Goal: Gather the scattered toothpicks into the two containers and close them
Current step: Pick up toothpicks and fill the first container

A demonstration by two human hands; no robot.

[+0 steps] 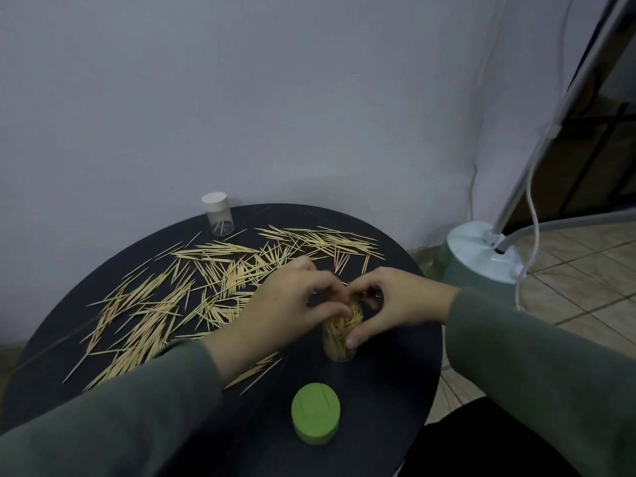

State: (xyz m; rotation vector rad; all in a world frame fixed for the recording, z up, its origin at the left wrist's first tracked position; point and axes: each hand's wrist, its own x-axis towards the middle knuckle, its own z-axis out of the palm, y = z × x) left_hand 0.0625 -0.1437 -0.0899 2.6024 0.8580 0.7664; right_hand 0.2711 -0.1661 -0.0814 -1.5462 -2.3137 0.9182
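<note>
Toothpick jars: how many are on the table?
2. A clear plastic jar with a white lid stands at the table's far edge; a clear open jar packed with toothpicks stands between both hands.

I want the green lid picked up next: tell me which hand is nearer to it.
Left. The left hand is just up and left of the green lid; the right hand sits farther up and right, by the open container.
</note>
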